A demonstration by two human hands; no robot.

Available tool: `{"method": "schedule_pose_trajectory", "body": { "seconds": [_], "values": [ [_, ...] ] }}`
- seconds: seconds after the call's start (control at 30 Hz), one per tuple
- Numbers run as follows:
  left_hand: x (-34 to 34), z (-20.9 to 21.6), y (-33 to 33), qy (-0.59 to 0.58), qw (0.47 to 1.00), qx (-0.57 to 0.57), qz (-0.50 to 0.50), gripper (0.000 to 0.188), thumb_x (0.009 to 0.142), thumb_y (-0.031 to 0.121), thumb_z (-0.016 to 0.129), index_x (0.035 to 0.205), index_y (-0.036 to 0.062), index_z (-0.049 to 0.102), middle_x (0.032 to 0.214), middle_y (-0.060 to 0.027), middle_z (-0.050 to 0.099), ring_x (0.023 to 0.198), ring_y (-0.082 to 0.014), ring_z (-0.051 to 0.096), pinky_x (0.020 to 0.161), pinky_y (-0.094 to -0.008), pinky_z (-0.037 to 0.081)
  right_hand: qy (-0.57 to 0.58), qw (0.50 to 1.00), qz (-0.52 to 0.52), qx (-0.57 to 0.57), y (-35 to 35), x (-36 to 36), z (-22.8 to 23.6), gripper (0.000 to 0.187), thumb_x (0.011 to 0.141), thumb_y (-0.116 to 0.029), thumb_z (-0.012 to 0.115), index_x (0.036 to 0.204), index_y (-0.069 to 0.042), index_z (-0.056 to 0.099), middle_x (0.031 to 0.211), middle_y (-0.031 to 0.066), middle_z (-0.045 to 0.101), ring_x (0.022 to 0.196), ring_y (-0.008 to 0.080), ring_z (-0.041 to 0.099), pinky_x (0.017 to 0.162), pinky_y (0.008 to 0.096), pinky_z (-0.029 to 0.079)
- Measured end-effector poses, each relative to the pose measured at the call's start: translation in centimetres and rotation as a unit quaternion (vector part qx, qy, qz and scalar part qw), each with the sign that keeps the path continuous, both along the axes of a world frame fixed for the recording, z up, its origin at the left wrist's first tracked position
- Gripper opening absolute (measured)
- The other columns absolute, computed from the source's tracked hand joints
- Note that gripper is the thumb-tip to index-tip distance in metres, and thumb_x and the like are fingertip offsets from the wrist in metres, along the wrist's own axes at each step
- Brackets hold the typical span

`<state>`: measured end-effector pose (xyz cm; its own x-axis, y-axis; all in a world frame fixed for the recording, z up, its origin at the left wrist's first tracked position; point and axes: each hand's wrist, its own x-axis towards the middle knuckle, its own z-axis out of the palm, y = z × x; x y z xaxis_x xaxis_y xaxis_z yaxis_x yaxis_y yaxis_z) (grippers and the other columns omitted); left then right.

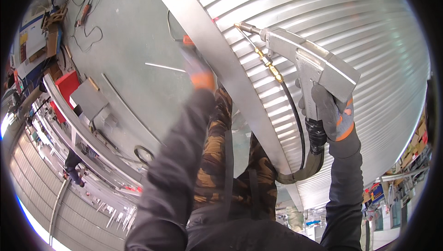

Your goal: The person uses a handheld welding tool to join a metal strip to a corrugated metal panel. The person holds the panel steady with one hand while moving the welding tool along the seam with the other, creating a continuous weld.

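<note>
At right, the right hand (330,110) clamps the welding gun (318,59) by its handle (308,84), the soundest hold; I judge it heavy, rigid. Left hand (201,73) blurred: grip I cannot tell.

Metal workshop: ribbed metal panel (378,84), gun-shaped tool (318,59), bar (124,102) on floor (131,24).

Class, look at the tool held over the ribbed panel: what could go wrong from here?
1. The right hand alone holds the tool, so its tip might dip and scratch the ribbed panel; whether they touch is unclear.
2. The thick hose bends close to the legs, so it could snag.
3. The left hand, blurred, is near the beam and might knock it.
</note>
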<state>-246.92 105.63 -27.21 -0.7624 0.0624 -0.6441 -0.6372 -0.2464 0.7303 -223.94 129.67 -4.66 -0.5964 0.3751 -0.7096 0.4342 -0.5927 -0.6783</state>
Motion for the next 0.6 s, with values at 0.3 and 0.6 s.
{"method": "schedule_pose_trajectory", "body": {
  "seconds": [0.3, 0.6],
  "values": [
    [-9.7, 7.0, 9.7, 0.021, 0.895, -0.442, -0.058, 0.065, 0.103, 0.055, 0.041, 0.115, -0.0023, 0.069, 0.116, -0.0211, 0.073, 0.103, -0.0369, 0.071, 0.089, -0.0412, 0.053, 0.021, 0.981, -0.055, -0.183, 0.6, 1.7, -3.2, 0.048, 0.097, -0.009, 0.067, 0.142, -0.002, 0.052, 0.13, 0.0145, 0.065, 0.111, 0.022, 0.068, 0.095, 0.0335, 0.059],
    [-10.8, 3.1, 7.6, 0.058, 0.87, -0.486, -0.067, 0.058, 0.104, 0.05, 0.042, 0.115, -0.0006, 0.069, 0.112, -0.0205, 0.074, 0.101, -0.0379, 0.071, 0.089, -0.0414, 0.053, -0.103, 0.98, 0.035, -0.167, 1.7, 0.3, -3.8, 0.043, 0.095, -0.003, 0.069, 0.136, 0.001, 0.057, 0.125, 0.0135, 0.067, 0.107, 0.0184, 0.068, 0.09, 0.0293, 0.058]
  ]
}}
